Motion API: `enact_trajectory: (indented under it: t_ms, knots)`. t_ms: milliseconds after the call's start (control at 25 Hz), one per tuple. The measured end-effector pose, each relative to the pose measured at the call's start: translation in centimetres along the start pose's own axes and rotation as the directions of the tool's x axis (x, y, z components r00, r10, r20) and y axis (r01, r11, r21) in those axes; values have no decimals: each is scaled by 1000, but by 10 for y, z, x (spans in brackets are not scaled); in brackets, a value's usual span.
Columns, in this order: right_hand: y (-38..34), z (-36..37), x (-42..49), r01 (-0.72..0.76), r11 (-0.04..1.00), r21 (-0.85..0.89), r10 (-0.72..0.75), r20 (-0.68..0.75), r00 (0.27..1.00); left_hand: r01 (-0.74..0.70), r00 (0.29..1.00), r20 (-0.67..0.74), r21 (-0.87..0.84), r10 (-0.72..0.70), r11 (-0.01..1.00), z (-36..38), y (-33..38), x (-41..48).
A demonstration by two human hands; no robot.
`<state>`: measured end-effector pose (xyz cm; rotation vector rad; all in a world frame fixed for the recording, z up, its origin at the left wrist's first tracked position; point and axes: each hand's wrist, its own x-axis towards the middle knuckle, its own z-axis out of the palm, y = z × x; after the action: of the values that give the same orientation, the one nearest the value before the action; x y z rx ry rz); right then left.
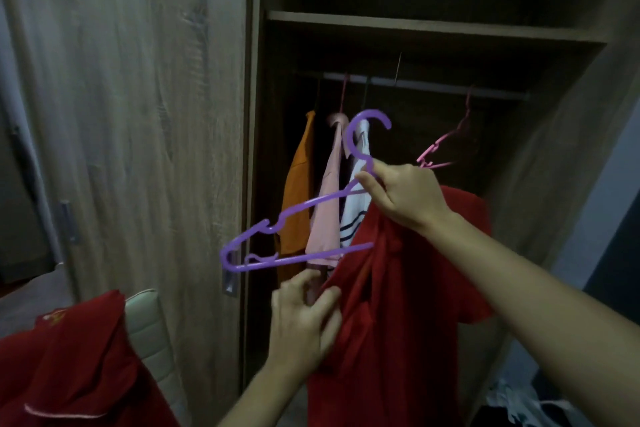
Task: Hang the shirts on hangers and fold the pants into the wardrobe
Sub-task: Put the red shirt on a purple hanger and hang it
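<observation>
Pinching the purple hanger (pixel 298 215) at its neck, the right hand (pixel 405 198) holds it tilted before the open wardrobe (pixel 433 28). One arm seems tucked inside the red shirt (pixel 398 322), though folds hide it. The left hand (pixel 304 319) grips the shirt's edge. Three shirts (pixel 325 191) hang on the rail (pixel 415 85).

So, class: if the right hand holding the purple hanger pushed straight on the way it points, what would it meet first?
Probably the white striped shirt hanging just beyond the right hand and purple hanger; depth is unclear.
</observation>
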<state>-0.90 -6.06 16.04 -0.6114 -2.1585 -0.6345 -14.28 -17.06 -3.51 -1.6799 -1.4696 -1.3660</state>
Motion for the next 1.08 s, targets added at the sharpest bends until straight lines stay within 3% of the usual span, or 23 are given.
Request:
enact_trajectory:
  t_ms: [40,120,200,320,440,600,680,760,840,960,1000,1080]
  knots:
    - [2,-5,4,-16,1000,24,16,-13,1000,167,963,227,-77,-146,983,15,-5,-11]
    - [8,-16,7,-31,998,55,33,-43,999,543,726,598,-195,-340,817,28,-20,-12]
    - [20,-21,1,-54,997,52,55,-31,998,684,623,711,-291,-327,669,29,-38,0]
    - [43,-15,-32,-76,997,-5,76,-8,997,773,555,797,-390,-237,500,15,-75,24]
    - [60,-1,-66,-133,991,-22,134,62,989,777,448,867,-258,-218,574,-12,-94,54]
    - [60,15,-84,-126,984,-124,142,129,981,674,377,874,-33,-306,738,-32,-82,105]
    - [41,24,-77,-99,974,-201,136,177,975,508,439,801,152,-406,848,-32,-58,129]
    - [20,29,-64,-215,961,-174,255,258,932,322,570,696,299,-436,898,-32,-20,138]
    - [9,27,-53,-398,913,-84,404,302,863,204,717,621,246,-316,947,-31,8,127]
    - [20,15,-50,-475,880,-13,467,212,858,133,912,389,24,-132,991,-52,-1,118]
    - [25,11,-51,-470,882,5,463,174,869,100,943,314,35,-106,994,-58,-17,120]
    - [26,6,-51,-426,903,48,417,130,899,23,932,360,86,-53,996,-64,-45,122]
